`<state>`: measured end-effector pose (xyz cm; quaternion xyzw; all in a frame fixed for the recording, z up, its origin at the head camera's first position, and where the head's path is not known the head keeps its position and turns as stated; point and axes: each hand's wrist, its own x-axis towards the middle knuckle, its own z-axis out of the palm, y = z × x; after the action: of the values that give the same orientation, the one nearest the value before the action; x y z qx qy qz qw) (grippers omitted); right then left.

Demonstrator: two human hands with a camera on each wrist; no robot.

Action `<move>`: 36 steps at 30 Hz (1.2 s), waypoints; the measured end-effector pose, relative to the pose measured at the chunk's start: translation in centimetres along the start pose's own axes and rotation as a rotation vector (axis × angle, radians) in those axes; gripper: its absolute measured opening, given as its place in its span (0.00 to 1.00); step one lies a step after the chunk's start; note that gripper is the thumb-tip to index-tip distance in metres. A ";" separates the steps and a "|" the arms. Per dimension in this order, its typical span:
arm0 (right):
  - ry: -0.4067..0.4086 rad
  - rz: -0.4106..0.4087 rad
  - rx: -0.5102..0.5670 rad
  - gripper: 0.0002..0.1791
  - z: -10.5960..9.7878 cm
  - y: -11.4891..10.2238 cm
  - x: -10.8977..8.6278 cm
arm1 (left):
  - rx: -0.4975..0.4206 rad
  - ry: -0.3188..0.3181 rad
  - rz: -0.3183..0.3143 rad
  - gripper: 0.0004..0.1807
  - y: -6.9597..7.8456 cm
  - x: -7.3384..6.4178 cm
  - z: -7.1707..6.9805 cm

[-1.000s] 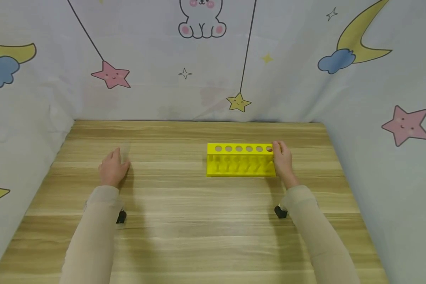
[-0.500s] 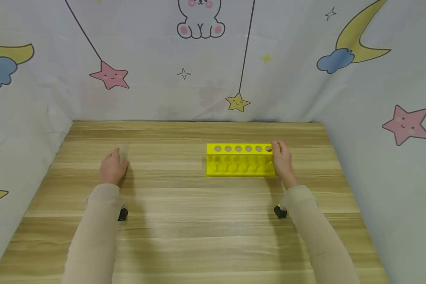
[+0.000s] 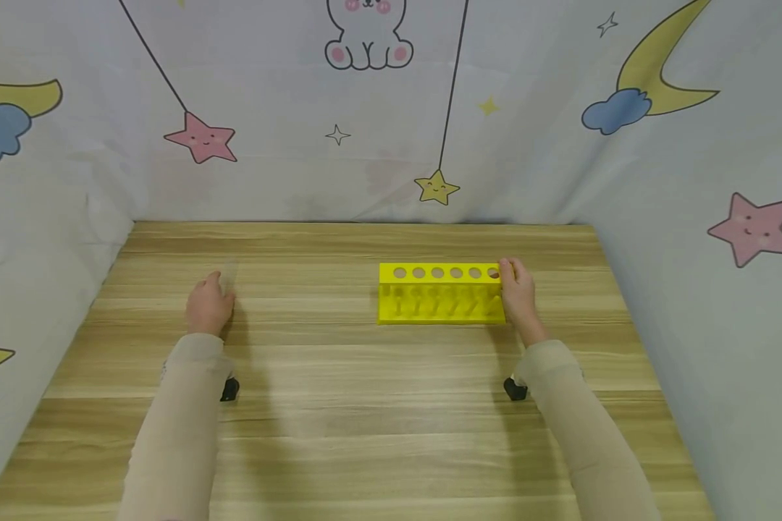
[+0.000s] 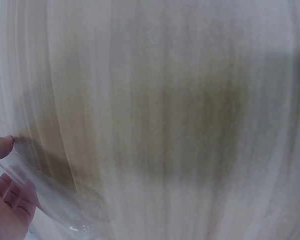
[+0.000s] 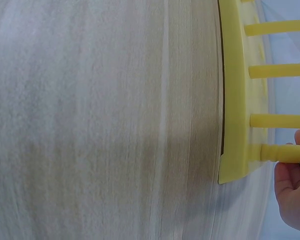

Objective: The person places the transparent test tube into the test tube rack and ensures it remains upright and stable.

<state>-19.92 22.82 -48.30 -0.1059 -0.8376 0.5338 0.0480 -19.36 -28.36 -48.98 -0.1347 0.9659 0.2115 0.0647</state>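
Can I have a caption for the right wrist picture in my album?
Right hand gripping the end of a yellow rack on a wood-grain table.

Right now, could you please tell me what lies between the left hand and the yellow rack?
In the head view, only bare wooden tabletop shows between the left hand, with its clear tube, and the yellow rack.

No lettering, label, brand or number can be read on the yellow test-tube rack (image 3: 442, 294), the clear tube (image 4: 57, 200) or the wood-grain surface (image 3: 352, 405). The white backdrop (image 3: 280, 87) shows printed drawings without legible words; the black wrist pieces (image 3: 515, 389) are too small to tell.
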 end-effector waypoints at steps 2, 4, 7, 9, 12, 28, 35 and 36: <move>0.001 -0.003 -0.002 0.30 0.0 0.1 0.0 | -0.003 0.004 0.002 0.29 0.1 0.0 0.0; 0.002 0.000 0.001 0.30 -0.1 0.0 0.0 | -0.004 0.006 0.003 0.29 0.1 0.0 -0.1; -0.001 0.002 0.003 0.30 -0.1 0.0 -0.1 | -0.006 0.014 0.014 0.29 0.1 -0.1 -0.1; -0.004 0.001 0.005 0.30 -0.1 -0.1 -0.1 | -0.008 0.016 0.019 0.29 0.0 -0.1 -0.1; -0.005 0.005 0.006 0.29 -0.1 -0.2 -0.1 | -0.015 0.012 0.021 0.29 0.0 -0.1 -0.1; 0.010 0.015 0.021 0.30 0.2 -0.2 0.0 | -0.002 0.028 -0.014 0.31 -0.5 0.5 -1.4; 0.012 0.012 0.007 0.29 0.1 -0.2 0.0 | 0.006 -0.031 -0.028 0.31 -0.1 0.4 -2.3; 0.013 0.012 0.007 0.29 0.1 -0.2 0.0 | 0.013 -0.021 -0.029 0.31 0.1 0.3 -2.3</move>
<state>-19.97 22.70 -48.18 -0.1142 -0.8347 0.5363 0.0508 -19.86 -29.38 -46.91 -0.1461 0.9644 0.2057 0.0787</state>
